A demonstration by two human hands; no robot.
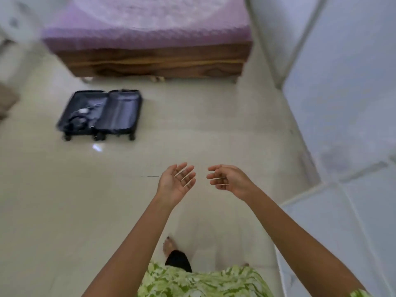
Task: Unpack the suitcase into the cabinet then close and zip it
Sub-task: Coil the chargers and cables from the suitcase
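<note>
Fingers (pixel 184 175) of my left hand (pixel 174 184) spread loosely apart, palm up, holding nothing; those of my right hand (pixel 228 179) hang relaxed and slightly curled, also holding nothing, the two hands near each other above the pale tiled floor (pixel 64 200). Well ahead and to my left, the dark blue suitcase (pixel 100 113) lies open flat on the floor, wheels toward me, just in front of the wooden bed frame (pixel 154 62). Its left half holds a small tangle of what looks like dark cords and a pale item, too blurred to identify; its right half shows only lining. A purple patterned cover (pixel 145 24) lies on the bed. At my right stands a pale grey cabinet door (pixel 342 82). My green leaf-print garment (pixel 203 281) and one bare foot (pixel 169 246) show below. No brand, label or writing is legible anywhere.
</note>
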